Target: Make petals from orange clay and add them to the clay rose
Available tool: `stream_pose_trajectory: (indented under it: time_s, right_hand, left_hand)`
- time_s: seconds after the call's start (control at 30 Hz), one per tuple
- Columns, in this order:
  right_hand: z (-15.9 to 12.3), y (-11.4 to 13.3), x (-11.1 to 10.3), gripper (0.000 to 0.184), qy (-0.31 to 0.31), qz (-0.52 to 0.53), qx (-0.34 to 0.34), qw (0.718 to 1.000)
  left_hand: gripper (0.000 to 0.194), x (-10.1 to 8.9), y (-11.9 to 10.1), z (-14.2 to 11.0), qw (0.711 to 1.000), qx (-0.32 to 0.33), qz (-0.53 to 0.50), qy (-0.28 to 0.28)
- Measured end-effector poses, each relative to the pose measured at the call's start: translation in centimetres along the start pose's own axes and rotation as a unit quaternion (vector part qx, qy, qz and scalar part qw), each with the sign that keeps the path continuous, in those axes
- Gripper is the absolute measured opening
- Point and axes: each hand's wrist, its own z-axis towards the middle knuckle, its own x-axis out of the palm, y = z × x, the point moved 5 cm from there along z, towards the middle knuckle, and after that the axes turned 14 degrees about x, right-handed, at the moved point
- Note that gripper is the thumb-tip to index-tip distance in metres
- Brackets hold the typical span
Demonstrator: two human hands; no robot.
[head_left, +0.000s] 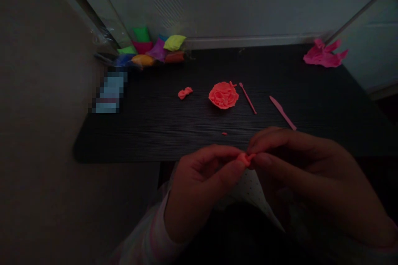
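Observation:
Between my two hands is a small piece of orange-red modelling clay [244,159], held just off the table's front edge. My left hand [207,174] pinches its left side between thumb and forefinger. From the other side, the thumb and fingers of my right hand [306,174] close on a thin end of the same clay. Beyond them a bowl-shaped clay piece [223,95] of the same colour, with folded bits inside, rests on the table. A small twisted clay piece [185,93] lies to its left, and a tiny clay crumb [224,133] lies nearer me.
On the dark table [149,132], a thin pink modelling stick [248,98] and a pink plastic knife [282,112] lie right of the bowl shape. Colourful clay packets [158,51] sit at the back left by a blurred-out phone-like object [110,92]. Crumpled pink material [325,54] is back right.

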Motion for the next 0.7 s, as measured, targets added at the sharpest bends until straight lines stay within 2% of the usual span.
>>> stream_pose_trajectory:
  time_s: [0.3,0.47,0.7]
  right_hand:
    - [0.0,0.4,0.1,0.004,-0.031,-0.057,-0.033,0.997]
    - [0.0,-0.1,-0.1,0.009,-0.039,-0.034,-0.023,0.998]
    - [0.2,0.1,0.2,0.005,-0.02,-0.053,-0.025,0.998]
  left_hand:
    - [0.01,-0.1,0.5,0.2,0.999,-0.02,-0.032,-0.016]
    - [0.01,-0.1,0.9,0.3,0.995,-0.036,-0.09,-0.001]
    - [0.011,-0.2,1.1,0.3,0.996,-0.041,-0.085,0.003]
